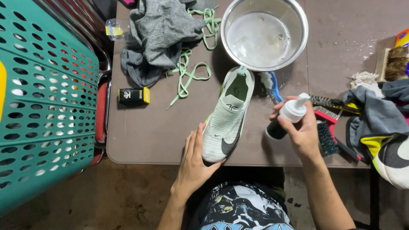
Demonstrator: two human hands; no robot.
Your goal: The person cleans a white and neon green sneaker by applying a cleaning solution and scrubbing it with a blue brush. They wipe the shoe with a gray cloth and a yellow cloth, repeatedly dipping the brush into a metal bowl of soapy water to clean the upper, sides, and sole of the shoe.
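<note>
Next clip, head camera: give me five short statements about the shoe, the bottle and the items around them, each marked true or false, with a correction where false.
1. The left hand rests against the toe end of the pale green shoe. True.
2. The right hand holds a scrubbing brush. False: it holds a dark pump bottle with a white top.
3. The laces are threaded in the shoe. False: the green laces lie loose on the table, beside a grey cloth.
4. A metal bowl holding cloudy liquid stands beyond the shoe's heel. True.
5. The green plastic basket stands to the person's right. False: it is to their left.
</note>
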